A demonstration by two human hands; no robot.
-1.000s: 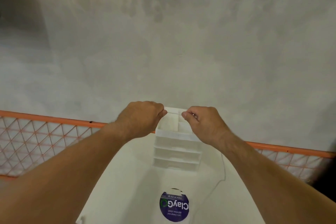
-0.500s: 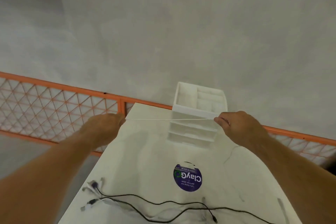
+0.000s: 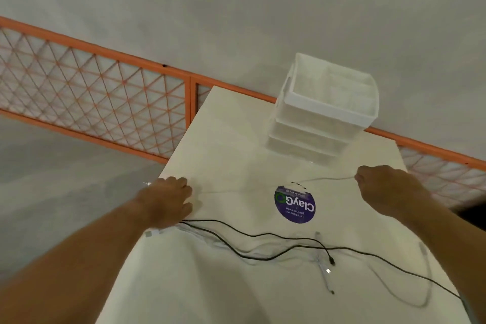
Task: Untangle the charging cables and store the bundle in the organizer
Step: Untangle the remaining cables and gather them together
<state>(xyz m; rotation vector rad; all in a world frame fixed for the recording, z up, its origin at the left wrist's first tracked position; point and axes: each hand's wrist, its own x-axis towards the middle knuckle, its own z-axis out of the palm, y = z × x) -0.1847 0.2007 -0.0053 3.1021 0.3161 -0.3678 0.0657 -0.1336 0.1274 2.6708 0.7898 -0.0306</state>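
- Here, left hand (image 3: 168,201) and right hand (image 3: 391,189) each grip a thin white cable (image 3: 328,179) stretched between them.
- Thin black cables (image 3: 252,235) sprawl on the white surface (image 3: 236,139).

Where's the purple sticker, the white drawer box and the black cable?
purple sticker (image 3: 294,204): head view, its middle.
white drawer organizer (image 3: 328,111): head view, front wall of the top tray.
black cable (image 3: 332,261): head view, its plug end.

organizer (image 3: 328,113): white is being shown throughout.
table (image 3: 231,144): cream-white is being shown.
sticker (image 3: 294,204): purple is being shown, with white lettering and a green ring.
black cable (image 3: 332,260): black, near.
white cable (image 3: 328,178): white.
fence (image 3: 92,102): orange diamond lattice, far left.
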